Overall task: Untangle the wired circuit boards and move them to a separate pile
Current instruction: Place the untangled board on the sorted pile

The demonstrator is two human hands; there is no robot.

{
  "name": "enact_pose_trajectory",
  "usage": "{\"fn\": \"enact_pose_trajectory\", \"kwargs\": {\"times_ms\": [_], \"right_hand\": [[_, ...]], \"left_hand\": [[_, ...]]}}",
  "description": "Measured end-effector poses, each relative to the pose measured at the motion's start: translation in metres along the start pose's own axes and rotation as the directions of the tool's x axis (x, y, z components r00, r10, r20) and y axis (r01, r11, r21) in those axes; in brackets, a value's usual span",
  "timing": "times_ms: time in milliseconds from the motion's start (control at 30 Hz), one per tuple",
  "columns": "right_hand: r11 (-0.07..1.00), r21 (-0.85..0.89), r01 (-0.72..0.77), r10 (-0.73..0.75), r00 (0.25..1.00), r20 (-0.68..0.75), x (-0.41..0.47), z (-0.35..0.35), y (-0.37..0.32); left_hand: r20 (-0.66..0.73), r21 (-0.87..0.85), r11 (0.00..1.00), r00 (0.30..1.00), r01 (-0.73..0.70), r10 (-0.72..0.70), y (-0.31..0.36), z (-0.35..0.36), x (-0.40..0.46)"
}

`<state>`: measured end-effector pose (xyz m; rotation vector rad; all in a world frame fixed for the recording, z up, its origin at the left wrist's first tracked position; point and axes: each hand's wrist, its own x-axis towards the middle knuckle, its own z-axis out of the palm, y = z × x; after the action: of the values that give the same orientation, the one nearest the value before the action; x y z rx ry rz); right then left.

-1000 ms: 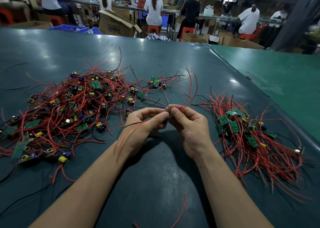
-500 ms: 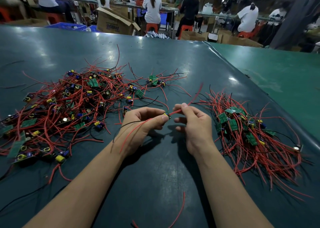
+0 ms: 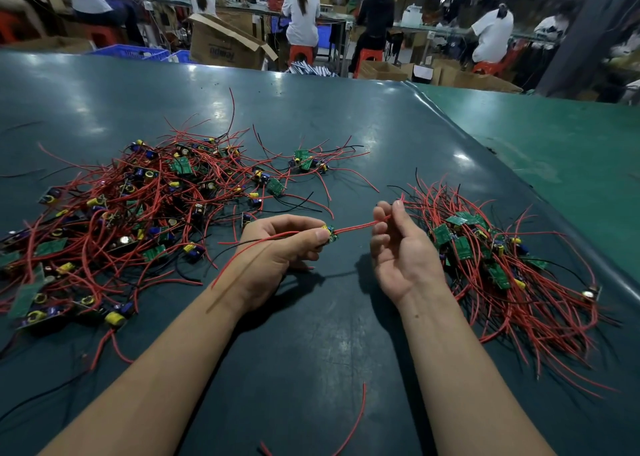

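My left hand (image 3: 277, 247) pinches a small green circuit board (image 3: 330, 235) between thumb and fingers, just above the table. Red wires (image 3: 356, 228) run from the board to my right hand (image 3: 398, 247), which pinches them between thumb and fingertips, palm turned up. More red and black wire trails back over my left wrist. A large tangled heap of wired boards (image 3: 138, 209) lies to the left. A smaller sorted pile (image 3: 502, 265) lies to the right, close beside my right hand.
The dark green table (image 3: 311, 351) meets a lighter green surface (image 3: 554, 150) at a raised seam on the right. A loose red wire (image 3: 356, 417) lies near the front edge. Seated people, cardboard boxes and stools fill the background.
My hands have drawn apart: the left keeps the board, the right has slid along the red wires toward the right pile and turned palm up. The wires now stretch straight between them.
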<state>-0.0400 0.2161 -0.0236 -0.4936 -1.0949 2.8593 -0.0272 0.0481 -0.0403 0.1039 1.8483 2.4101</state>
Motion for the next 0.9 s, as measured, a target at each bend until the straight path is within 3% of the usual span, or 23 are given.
{"fn": "enact_pose_trajectory", "kwargs": {"times_ms": [267,400,500,633,733,900], "right_hand": [[0.989,0.100,-0.107,0.098,0.991,0.090,0.001,-0.006,-0.006],[0.996,0.081,-0.040,0.038,0.999,0.027,0.004,-0.007,-0.006],[0.989,-0.118,0.090,-0.090,0.996,0.003,0.002,-0.006,-0.002],[0.874,-0.484,0.048,0.035,0.987,0.160,-0.011,0.001,0.014],[0.862,-0.498,0.098,0.016,0.976,0.218,-0.015,0.004,0.020],[0.858,-0.477,0.190,-0.151,0.981,0.120,-0.010,0.004,0.018]], "left_hand": [[0.028,0.005,1.000,1.000,-0.002,0.002,0.001,-0.001,0.000],[0.033,-0.016,1.000,0.999,-0.007,0.008,0.002,-0.001,-0.001],[-0.012,-0.114,0.993,0.999,-0.037,0.036,0.003,0.000,0.001],[-0.094,-0.165,0.985,0.995,-0.052,0.037,0.004,-0.004,0.003],[-0.081,-0.097,0.994,0.996,-0.046,0.038,0.003,-0.002,0.002],[-0.051,-0.066,0.997,0.998,-0.041,0.038,0.002,-0.001,0.001]]}}
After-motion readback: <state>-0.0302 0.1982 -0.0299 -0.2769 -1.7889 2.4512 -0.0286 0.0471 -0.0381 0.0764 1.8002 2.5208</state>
